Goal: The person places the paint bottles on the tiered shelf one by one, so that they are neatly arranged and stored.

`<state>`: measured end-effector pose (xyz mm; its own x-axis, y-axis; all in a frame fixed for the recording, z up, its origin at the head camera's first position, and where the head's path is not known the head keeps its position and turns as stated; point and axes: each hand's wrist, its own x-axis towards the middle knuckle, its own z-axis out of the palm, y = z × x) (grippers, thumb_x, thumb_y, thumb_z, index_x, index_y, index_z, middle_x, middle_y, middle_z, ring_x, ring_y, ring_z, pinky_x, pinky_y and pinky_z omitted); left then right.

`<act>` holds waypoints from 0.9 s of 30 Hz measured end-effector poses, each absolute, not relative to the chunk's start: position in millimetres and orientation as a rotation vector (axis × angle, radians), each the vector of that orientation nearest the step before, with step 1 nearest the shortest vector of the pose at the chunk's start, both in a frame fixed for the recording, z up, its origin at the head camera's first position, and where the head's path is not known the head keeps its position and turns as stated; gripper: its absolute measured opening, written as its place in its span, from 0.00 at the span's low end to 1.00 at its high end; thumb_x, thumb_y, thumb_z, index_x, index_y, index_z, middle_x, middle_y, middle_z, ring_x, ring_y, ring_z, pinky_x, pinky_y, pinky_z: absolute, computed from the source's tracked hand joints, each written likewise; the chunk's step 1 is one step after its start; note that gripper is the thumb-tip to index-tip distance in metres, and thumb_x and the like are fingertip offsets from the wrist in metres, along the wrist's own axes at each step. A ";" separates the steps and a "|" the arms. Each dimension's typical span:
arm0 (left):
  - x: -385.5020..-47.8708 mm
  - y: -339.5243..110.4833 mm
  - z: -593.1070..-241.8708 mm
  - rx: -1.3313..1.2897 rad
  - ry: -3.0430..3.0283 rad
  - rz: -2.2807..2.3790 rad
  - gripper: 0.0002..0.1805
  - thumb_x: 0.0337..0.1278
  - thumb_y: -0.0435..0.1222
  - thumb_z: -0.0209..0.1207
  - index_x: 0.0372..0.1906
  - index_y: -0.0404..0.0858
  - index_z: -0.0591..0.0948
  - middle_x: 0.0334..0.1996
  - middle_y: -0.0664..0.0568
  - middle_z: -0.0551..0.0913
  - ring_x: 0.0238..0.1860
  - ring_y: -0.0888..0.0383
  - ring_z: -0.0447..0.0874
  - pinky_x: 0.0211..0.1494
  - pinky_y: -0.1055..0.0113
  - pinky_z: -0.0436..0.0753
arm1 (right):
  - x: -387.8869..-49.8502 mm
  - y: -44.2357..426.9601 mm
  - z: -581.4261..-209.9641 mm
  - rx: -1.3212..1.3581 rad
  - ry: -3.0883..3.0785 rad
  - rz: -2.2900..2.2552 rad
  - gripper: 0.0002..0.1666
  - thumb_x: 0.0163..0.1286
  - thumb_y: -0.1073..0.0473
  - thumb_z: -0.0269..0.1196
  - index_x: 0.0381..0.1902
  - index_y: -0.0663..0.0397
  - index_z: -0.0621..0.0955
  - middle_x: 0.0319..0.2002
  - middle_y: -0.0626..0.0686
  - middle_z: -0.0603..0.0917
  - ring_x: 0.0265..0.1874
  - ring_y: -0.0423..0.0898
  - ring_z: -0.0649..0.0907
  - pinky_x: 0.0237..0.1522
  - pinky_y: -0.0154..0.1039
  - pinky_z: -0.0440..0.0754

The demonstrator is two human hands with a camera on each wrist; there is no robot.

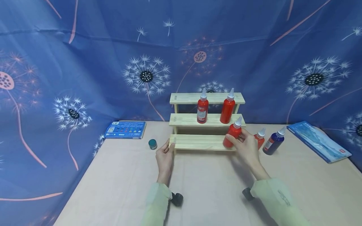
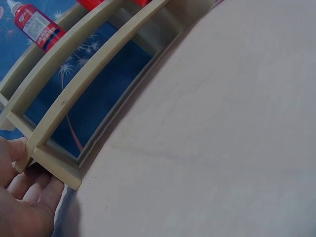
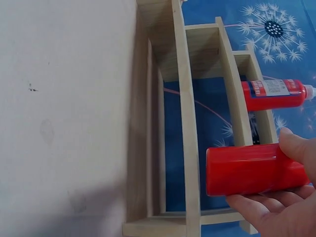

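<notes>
A three-tier wooden display rack stands on the table. My left hand grips the left end of its lowest tier, thumb and fingers around the corner in the left wrist view. In my right hand is a red paint bottle with a pointed white cap, held upright at the right end of that tier. The right wrist view shows its base close to the board; I cannot tell whether they touch. Two more red paint bottles, one labelled and one plain-sided, stand on the middle tier.
Right of the rack stand another red bottle, partly hidden by my right hand, and a dark blue bottle. A small teal-lidded jar sits to the left. Flat blue packs lie at the back left and right; a blue dandelion-print cloth hangs behind.
</notes>
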<state>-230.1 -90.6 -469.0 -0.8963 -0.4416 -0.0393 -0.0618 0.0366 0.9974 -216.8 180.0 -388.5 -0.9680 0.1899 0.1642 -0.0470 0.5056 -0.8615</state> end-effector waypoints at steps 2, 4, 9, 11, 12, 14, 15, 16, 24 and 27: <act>-230.1 -90.2 -470.1 0.510 -2.055 -1.920 0.21 0.62 0.36 0.63 0.60 0.39 0.79 0.60 0.44 0.78 0.64 0.48 0.74 0.59 0.62 0.80 | -218.5 178.8 -389.9 -0.123 -2.512 1.448 0.35 0.66 0.54 0.67 0.66 0.62 0.71 0.58 0.65 0.80 0.58 0.61 0.79 0.62 0.54 0.77; -230.4 -90.0 -470.6 0.514 -2.065 -1.914 0.21 0.62 0.36 0.63 0.60 0.40 0.79 0.60 0.44 0.78 0.64 0.49 0.74 0.59 0.62 0.80 | -219.5 177.8 -390.9 -0.127 -2.516 1.454 0.35 0.66 0.54 0.68 0.67 0.62 0.71 0.58 0.65 0.80 0.58 0.61 0.79 0.62 0.53 0.77; -231.6 -90.7 -470.9 0.524 -2.070 -1.911 0.21 0.62 0.36 0.63 0.60 0.40 0.78 0.60 0.44 0.78 0.63 0.50 0.75 0.58 0.63 0.82 | -222.4 175.9 -391.8 -0.126 -2.527 1.482 0.36 0.65 0.53 0.68 0.68 0.59 0.70 0.59 0.64 0.79 0.59 0.60 0.79 0.63 0.53 0.76; -232.1 -91.5 -470.5 0.524 -2.072 -1.907 0.21 0.63 0.36 0.63 0.61 0.39 0.78 0.60 0.44 0.78 0.64 0.50 0.75 0.59 0.63 0.81 | -224.1 174.8 -392.2 -0.125 -2.517 1.488 0.35 0.65 0.53 0.69 0.67 0.58 0.72 0.59 0.63 0.80 0.59 0.59 0.79 0.63 0.54 0.76; -232.2 -91.9 -470.2 0.525 -2.071 -1.905 0.21 0.63 0.36 0.63 0.61 0.39 0.78 0.60 0.44 0.78 0.64 0.50 0.74 0.60 0.62 0.80 | -224.9 174.3 -392.6 -0.122 -2.515 1.485 0.35 0.64 0.53 0.69 0.66 0.58 0.73 0.58 0.63 0.80 0.59 0.59 0.79 0.64 0.54 0.76; -233.0 -91.5 -467.8 0.520 -2.068 -1.905 0.22 0.63 0.37 0.63 0.61 0.39 0.78 0.60 0.45 0.78 0.64 0.50 0.74 0.61 0.61 0.79 | -225.6 174.2 -392.0 -0.111 -2.502 1.478 0.34 0.64 0.53 0.69 0.65 0.58 0.74 0.58 0.63 0.80 0.60 0.59 0.79 0.64 0.54 0.76; -232.9 -91.3 -466.2 0.519 -2.066 -1.907 0.22 0.63 0.37 0.63 0.61 0.39 0.78 0.60 0.45 0.78 0.65 0.50 0.74 0.62 0.61 0.79 | -225.8 174.1 -391.8 -0.107 -2.495 1.476 0.33 0.64 0.53 0.69 0.64 0.58 0.74 0.58 0.63 0.80 0.60 0.59 0.78 0.64 0.55 0.76; -232.9 -91.2 -465.2 0.514 -2.067 -1.905 0.22 0.63 0.37 0.63 0.61 0.39 0.78 0.60 0.45 0.78 0.65 0.50 0.74 0.62 0.61 0.79 | -226.2 173.9 -392.0 -0.105 -2.487 1.478 0.33 0.64 0.53 0.69 0.64 0.58 0.74 0.58 0.63 0.80 0.60 0.60 0.78 0.64 0.55 0.76; -229.7 -91.8 -464.3 0.474 -2.069 -1.900 0.21 0.63 0.35 0.62 0.60 0.37 0.78 0.60 0.43 0.78 0.62 0.49 0.76 0.53 0.67 0.83 | -226.5 172.5 -396.8 -0.106 -2.490 1.514 0.35 0.66 0.52 0.67 0.67 0.59 0.70 0.62 0.65 0.76 0.63 0.61 0.75 0.65 0.54 0.74; -228.0 -92.3 -466.3 0.496 -2.079 -1.913 0.21 0.63 0.36 0.62 0.61 0.38 0.78 0.60 0.43 0.77 0.61 0.49 0.77 0.52 0.69 0.84 | -225.8 172.9 -398.1 -0.106 -2.492 1.538 0.37 0.66 0.52 0.67 0.68 0.60 0.69 0.63 0.65 0.75 0.64 0.61 0.74 0.66 0.54 0.73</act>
